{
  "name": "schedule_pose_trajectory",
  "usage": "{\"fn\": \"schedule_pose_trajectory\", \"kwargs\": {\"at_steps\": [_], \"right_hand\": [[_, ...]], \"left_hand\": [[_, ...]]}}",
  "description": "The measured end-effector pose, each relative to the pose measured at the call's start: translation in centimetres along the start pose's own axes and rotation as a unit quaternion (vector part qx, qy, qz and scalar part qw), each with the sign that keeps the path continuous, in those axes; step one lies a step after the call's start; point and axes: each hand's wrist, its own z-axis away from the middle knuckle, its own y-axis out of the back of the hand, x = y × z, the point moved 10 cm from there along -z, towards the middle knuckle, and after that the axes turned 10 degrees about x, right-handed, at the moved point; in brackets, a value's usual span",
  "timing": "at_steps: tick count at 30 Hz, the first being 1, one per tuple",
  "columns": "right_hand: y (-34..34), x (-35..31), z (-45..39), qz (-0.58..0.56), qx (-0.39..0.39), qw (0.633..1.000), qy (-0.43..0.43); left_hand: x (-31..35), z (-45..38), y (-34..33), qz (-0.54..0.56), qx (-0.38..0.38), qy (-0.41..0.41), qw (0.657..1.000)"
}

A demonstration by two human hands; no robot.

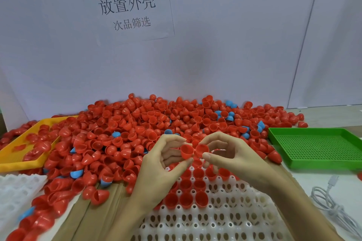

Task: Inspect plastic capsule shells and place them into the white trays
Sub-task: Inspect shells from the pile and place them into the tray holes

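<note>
A: Head view, hands?
B: Left hand pinches a red shell between thumb and fingers. Right hand pinches a second red shell. The two shells touch, held above the far edge of the white tray.
A: Tray fill?
B: Three rows of red shells seated in its far pockets, near pockets bare.
A: Stock?
B: Pile of red shells behind the hands, a few blue shells mixed in. It spills onto the yellow tray at left. Green perforated tray at right, second white tray lower left, white cable lower right.
</note>
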Motion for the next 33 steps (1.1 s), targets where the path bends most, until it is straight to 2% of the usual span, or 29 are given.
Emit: {"fn": "schedule_pose_trajectory", "kwargs": {"at_steps": [9, 13, 16, 20, 26, 31, 33], "right_hand": [[-0.7, 0.3, 0.2, 0.013, -0.03, 0.999, 0.0], [-1.3, -0.2, 0.4, -0.014, -0.052, 0.999, 0.001], [-1.7, -0.5, 0.6, -0.025, -0.055, 0.998, 0.007], [-2.0, -0.7, 0.7, -0.006, -0.067, 0.998, 0.014], [-1.9, -0.6, 0.5, 0.015, -0.05, 0.998, 0.017], [-1.1, -0.8, 0.2, 0.057, 0.006, 0.997, 0.047], [-1.1, -0.8, 0.2, 0.059, 0.016, 0.997, 0.048]], "left_hand": [[0.0, 0.2, -0.4, 0.007, -0.018, 0.007, 1.0], [-0.5, 0.2, -0.4, -0.009, -0.024, 0.035, 0.999], [-0.7, 0.5, -0.9, -0.034, -0.062, 0.046, 0.996], [-1.8, 0.9, -1.5, -0.007, -0.079, 0.105, 0.991], [-2.2, 0.8, -1.1, 0.014, -0.066, 0.129, 0.989], [-1.9, 1.3, -2.2, 0.047, -0.117, 0.135, 0.983], [-2.2, 1.1, -2.0, 0.042, -0.09, 0.141, 0.985]]}}
